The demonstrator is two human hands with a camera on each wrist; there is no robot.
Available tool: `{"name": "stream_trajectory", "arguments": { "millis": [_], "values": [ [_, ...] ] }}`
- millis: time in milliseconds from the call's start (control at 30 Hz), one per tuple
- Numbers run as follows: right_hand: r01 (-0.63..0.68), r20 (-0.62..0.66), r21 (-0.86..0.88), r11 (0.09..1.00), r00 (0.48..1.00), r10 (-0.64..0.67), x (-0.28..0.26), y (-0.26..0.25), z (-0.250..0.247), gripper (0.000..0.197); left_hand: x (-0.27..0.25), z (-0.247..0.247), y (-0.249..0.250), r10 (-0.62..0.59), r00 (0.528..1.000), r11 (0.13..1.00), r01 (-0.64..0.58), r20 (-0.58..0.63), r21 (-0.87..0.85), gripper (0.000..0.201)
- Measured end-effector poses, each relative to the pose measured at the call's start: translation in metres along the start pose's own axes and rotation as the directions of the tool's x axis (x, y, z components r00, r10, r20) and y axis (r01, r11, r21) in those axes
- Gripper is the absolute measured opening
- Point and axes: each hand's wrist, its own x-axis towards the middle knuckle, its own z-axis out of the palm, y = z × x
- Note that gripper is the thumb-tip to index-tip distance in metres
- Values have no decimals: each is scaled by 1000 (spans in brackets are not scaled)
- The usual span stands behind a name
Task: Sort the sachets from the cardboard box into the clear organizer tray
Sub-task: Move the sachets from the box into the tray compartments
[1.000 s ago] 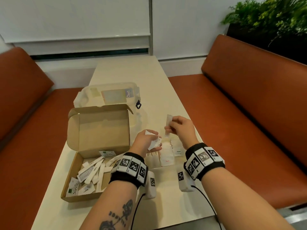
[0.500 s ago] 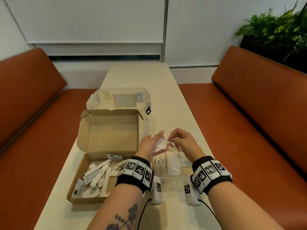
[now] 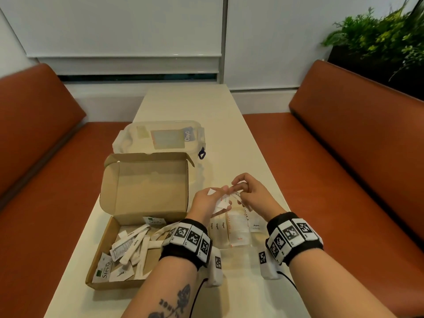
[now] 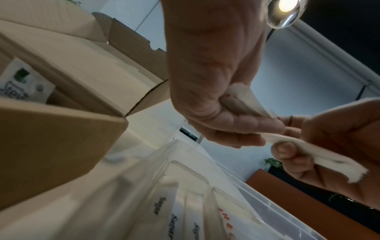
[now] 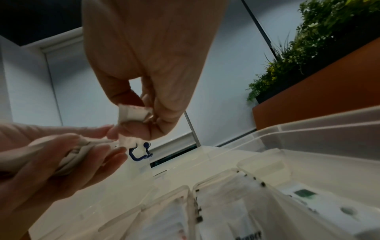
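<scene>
The open cardboard box (image 3: 107, 237) lies at the left of the table with several white sachets (image 3: 128, 245) inside. To its right the clear organizer tray (image 3: 229, 247) holds sachets marked Sugar, Salt and Pepper. My left hand (image 3: 210, 200) grips a small bunch of white sachets (image 4: 244, 99) above the tray. My right hand (image 3: 246, 193) pinches one white sachet (image 5: 133, 113) at the edge of that bunch; the fingertips of both hands meet. In the left wrist view that sachet (image 4: 337, 160) runs through the right hand's curled fingers.
The tray's clear lid (image 3: 160, 136) with a blue latch (image 3: 202, 154) stands behind the box. Orange benches (image 3: 344, 157) flank the narrow cream table (image 3: 229, 125). A planter with green leaves (image 3: 376, 40) sits at the back right.
My right hand came down and left from holding a sachet upright to meet the left hand's bunch. The head view shifted and drew closer.
</scene>
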Motion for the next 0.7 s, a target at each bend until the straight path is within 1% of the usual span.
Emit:
{"name": "stream_trajectory", "arguments": {
  "millis": [67, 133, 233, 333, 433, 467, 533, 633, 700],
  "values": [
    [49, 13, -82, 995, 999, -48, -1, 0, 0, 50, 0, 1, 0, 2, 1000, 1000, -2, 30, -3, 23],
    [70, 6, -112, 991, 998, -70, 0, 1, 1, 50, 1, 2, -1, 4, 999, 1000, -4, 54, 6, 18],
    [20, -24, -79, 997, 999, -22, 2, 5, 2, 39, 2, 4, -4, -9, 998, 999, 6, 64, 48, 16],
    [-21, -143, 19, 1000, 989, 24, 6, 10, 2, 33, 1, 3, -7, -26, 997, 999, 23, 66, 49, 21],
    [3, -288, 82, 997, 957, 20, 8, 17, -2, 28, 1, 1, -8, -24, 998, 999, 22, 53, 39, 25],
    [15, -319, 77, 997, 948, 10, 9, 20, -3, 26, 1, 2, -8, -18, 998, 999, 17, 52, 31, 27],
    [27, -358, 13, 1000, 933, -21, 8, 23, -2, 22, 1, 5, -7, -11, 998, 1000, 10, 58, 11, 27],
    [42, -342, -83, 996, 937, -68, 6, 24, 3, 20, 0, 11, -6, -1, 1000, 1000, 1, 20, -9, 27],
    [37, -300, -68, 997, 952, -56, 3, 21, 5, 21, 3, 12, -6, 14, 999, 1000, -14, -46, -2, 21]
  ]
}}
